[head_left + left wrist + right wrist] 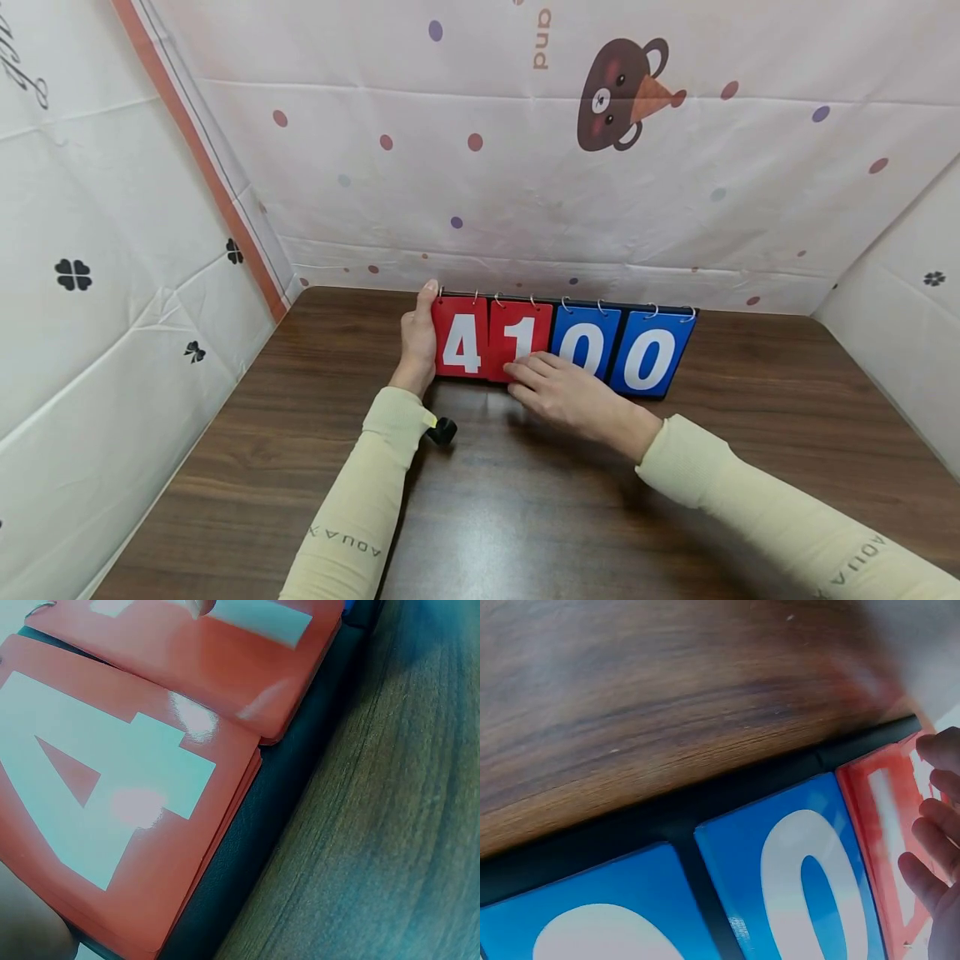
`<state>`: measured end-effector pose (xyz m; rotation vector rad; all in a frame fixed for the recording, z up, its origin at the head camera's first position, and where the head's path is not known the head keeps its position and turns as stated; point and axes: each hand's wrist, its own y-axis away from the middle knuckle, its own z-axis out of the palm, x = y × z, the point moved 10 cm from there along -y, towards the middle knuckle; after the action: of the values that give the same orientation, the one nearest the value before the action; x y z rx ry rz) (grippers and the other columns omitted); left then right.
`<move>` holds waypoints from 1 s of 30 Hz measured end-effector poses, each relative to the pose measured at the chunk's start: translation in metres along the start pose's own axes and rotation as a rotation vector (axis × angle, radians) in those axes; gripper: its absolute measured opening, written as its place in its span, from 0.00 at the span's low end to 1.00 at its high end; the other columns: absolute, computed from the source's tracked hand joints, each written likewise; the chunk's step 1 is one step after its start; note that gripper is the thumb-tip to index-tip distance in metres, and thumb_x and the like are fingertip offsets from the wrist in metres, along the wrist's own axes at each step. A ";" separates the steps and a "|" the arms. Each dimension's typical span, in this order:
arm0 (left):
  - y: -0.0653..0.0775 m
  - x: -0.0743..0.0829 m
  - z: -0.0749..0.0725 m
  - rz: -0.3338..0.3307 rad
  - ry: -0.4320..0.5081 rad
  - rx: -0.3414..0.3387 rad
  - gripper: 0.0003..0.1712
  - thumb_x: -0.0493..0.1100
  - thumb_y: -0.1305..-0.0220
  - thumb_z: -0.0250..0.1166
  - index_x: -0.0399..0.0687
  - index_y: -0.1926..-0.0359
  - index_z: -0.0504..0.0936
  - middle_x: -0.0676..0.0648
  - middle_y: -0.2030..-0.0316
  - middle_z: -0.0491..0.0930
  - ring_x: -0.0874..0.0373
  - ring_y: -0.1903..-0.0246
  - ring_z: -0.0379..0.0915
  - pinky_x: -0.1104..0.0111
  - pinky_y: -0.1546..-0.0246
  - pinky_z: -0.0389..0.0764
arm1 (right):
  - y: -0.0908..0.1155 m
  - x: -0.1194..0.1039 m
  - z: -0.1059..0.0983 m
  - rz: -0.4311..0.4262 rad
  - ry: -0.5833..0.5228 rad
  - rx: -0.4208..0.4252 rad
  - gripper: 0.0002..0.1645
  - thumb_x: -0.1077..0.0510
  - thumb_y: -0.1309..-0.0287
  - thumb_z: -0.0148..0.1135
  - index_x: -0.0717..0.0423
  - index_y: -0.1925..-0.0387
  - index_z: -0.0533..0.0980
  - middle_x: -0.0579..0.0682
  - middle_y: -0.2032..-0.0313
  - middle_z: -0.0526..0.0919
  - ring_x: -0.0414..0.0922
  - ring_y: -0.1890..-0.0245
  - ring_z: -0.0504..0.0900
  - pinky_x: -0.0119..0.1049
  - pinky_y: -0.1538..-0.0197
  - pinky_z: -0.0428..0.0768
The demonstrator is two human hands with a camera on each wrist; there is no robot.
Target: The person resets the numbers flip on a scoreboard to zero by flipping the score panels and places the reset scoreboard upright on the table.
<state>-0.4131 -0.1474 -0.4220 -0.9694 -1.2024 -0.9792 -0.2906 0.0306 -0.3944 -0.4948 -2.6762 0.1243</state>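
Observation:
A flip scoreboard with a black backing leans near the back of the table. Its red cards read 4 and 1; two blue cards each show 0. Metal rings hold the cards along the top edge. My left hand grips the board's left side, with the thumb up along the edge. Over the lower part of the red 1 card lies my right hand, its fingers loosely bent and spread at the card's face. That hand partly covers the 1 and the nearer blue 0.
Dark wood-grain table spreads out in front of the board. Behind it hangs a pale patterned cloth, with further cloth along the left side. A small black device is strapped at the left wrist.

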 end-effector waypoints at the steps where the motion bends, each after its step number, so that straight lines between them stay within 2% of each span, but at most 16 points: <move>1: 0.000 0.000 0.000 -0.002 0.001 0.000 0.38 0.79 0.46 0.53 0.48 0.79 0.76 0.47 0.75 0.81 0.54 0.69 0.77 0.64 0.66 0.74 | -0.001 -0.001 0.000 -0.007 0.009 -0.006 0.31 0.56 0.51 0.72 0.53 0.44 0.73 0.54 0.40 0.75 0.50 0.40 0.70 0.47 0.38 0.72; 4: 0.000 0.000 0.000 -0.004 0.000 -0.004 0.38 0.79 0.46 0.53 0.48 0.78 0.77 0.46 0.74 0.81 0.54 0.69 0.77 0.64 0.66 0.74 | -0.003 -0.002 -0.003 -0.008 0.007 0.004 0.31 0.57 0.52 0.72 0.52 0.44 0.73 0.54 0.40 0.74 0.51 0.40 0.69 0.47 0.37 0.72; 8: 0.001 0.000 0.000 -0.009 -0.006 -0.006 0.38 0.79 0.46 0.52 0.48 0.77 0.77 0.46 0.73 0.81 0.55 0.69 0.77 0.64 0.66 0.74 | -0.006 0.002 -0.014 0.014 0.003 0.061 0.32 0.56 0.55 0.75 0.53 0.46 0.74 0.55 0.41 0.75 0.51 0.41 0.70 0.46 0.39 0.74; 15: 0.002 0.002 0.001 -0.007 -0.005 -0.021 0.38 0.79 0.46 0.52 0.48 0.77 0.77 0.47 0.73 0.81 0.54 0.69 0.77 0.65 0.66 0.74 | -0.012 0.028 -0.061 0.119 -0.096 0.286 0.25 0.53 0.51 0.73 0.56 0.50 0.77 0.57 0.44 0.77 0.50 0.44 0.73 0.46 0.45 0.79; 21: 0.001 0.001 -0.004 -0.009 -0.010 0.001 0.38 0.79 0.46 0.52 0.49 0.78 0.76 0.48 0.74 0.81 0.55 0.69 0.77 0.65 0.65 0.74 | -0.021 0.054 -0.098 0.178 -0.137 0.442 0.24 0.56 0.52 0.74 0.58 0.52 0.78 0.58 0.45 0.78 0.49 0.45 0.74 0.47 0.46 0.79; 26: 0.001 0.000 -0.003 -0.018 -0.011 0.001 0.38 0.79 0.46 0.53 0.48 0.78 0.77 0.48 0.74 0.81 0.55 0.69 0.77 0.65 0.66 0.75 | -0.025 0.078 -0.107 0.237 -0.166 0.488 0.24 0.59 0.53 0.74 0.58 0.52 0.78 0.58 0.45 0.78 0.49 0.45 0.74 0.48 0.47 0.80; 30: 0.002 0.000 0.000 -0.017 -0.012 -0.016 0.38 0.79 0.46 0.52 0.48 0.78 0.77 0.48 0.74 0.81 0.55 0.69 0.77 0.65 0.65 0.75 | -0.026 0.097 -0.104 0.300 -0.204 0.478 0.24 0.59 0.51 0.73 0.58 0.51 0.77 0.57 0.47 0.78 0.48 0.46 0.74 0.47 0.49 0.81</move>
<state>-0.4114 -0.1472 -0.4220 -0.9803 -1.2158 -0.9997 -0.3388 0.0424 -0.2584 -0.7486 -2.6119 0.9187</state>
